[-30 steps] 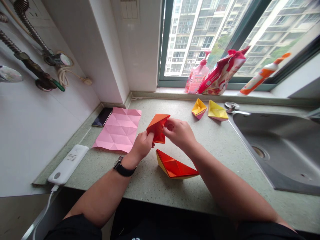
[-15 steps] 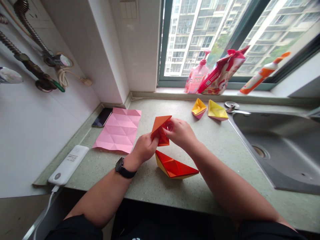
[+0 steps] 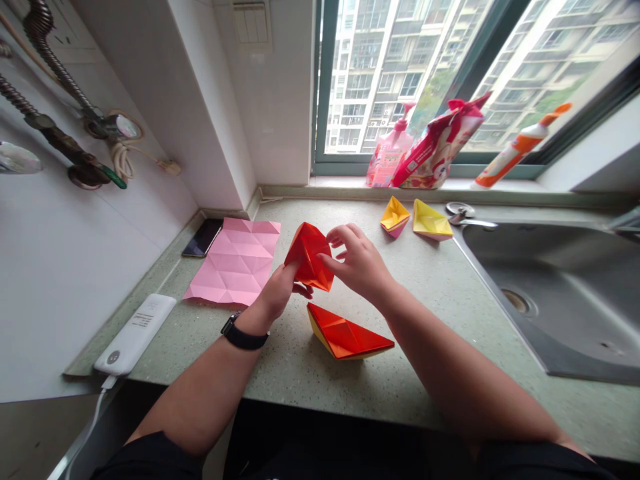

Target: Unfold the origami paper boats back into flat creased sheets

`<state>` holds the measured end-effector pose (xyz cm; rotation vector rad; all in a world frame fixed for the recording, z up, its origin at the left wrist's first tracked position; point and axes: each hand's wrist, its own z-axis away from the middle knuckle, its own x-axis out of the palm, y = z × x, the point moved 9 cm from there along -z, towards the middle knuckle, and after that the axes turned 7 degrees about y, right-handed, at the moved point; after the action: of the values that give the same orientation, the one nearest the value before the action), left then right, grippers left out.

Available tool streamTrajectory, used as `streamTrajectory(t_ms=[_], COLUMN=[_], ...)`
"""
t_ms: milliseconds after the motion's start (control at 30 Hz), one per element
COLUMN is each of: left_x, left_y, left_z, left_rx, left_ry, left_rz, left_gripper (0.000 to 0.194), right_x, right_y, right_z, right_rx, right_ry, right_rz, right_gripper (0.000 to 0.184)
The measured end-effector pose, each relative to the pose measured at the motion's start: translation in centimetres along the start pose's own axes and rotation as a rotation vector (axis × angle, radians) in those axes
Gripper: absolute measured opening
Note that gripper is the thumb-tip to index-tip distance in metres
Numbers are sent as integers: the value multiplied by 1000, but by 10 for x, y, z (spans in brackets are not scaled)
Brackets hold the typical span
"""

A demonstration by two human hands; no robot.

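**Above the speckled counter (image 3: 415, 380), red origami paper (image 3: 307, 257) between two hands**

Just off the counter, the folded red origami paper stands clear of the surface, its point up, roughly midway between the pink sheet and the yellow boats. The left hand (image 3: 275, 293), with a black watch (image 3: 241, 337) on its wrist, supports it from below, index finger pressed to the lower left face and the other fingers curled narrowly beneath. The right hand (image 3: 357, 263) is at the paper's right side, fingers slightly parted and curved; its fingertips (image 3: 334, 233) are at the edge, though whether they grip cannot be told.

Just below the hands lies a red-and-yellow paper boat (image 3: 345, 337). To the left are a creased pink sheet (image 3: 233, 263), a phone (image 3: 203, 238) and a white power bank (image 3: 135, 333). Two yellow paper boats (image 3: 395, 217) (image 3: 433, 221) sit near the steel sink (image 3: 550, 300).
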<state>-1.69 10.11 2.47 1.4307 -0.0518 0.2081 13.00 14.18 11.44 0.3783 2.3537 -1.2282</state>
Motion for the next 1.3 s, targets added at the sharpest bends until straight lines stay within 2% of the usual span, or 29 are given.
streamTrajectory(t_ms=[133,233,300,367,500,667,733,800,967,1133,1233,1300], left_x=[3,6,6,1,-10,-16,-16,-14,-13,-11,-7,-5], left_y=[-3,-7,-4,6,25,23,20,17,12,10,14,20], left_z=[2,2,1,-1,0,1,1,2,0,0,3,6], left_rx=[-12,-35,-3,88,279,285,260,238,208,193,207,245], left_ry=[-24,-43,-38,-1,95,137,134,130,134,113,83,72], left_rz=[30,12,13,17,-2,76,119,117,-6,-14,-27,-71], left_gripper=[53,49,50,56,61,48,40,35,34,35,37,37], right_x=[1,1,-3,-4,5,18,16,9,4,1,1,2], right_y=[3,7,9,9,3,0,-2,-9,-29,-28,-27,-24], right_z=[-3,-4,-5,-5,-2,2,2,1,6,8,8,7], right_rx=[68,114,125,124,77,51,23,-56,-280,-299,-310,-292], right_ry=[1,11,46,52,-70,-217,-188,-105,-20,61,65,50], right_rz=[-189,-234,-224,-198,-142,-108,-113,-112,-14,129,121,83], right_gripper=[9,11,11,11,13,12,7,7,5,11,16,11])
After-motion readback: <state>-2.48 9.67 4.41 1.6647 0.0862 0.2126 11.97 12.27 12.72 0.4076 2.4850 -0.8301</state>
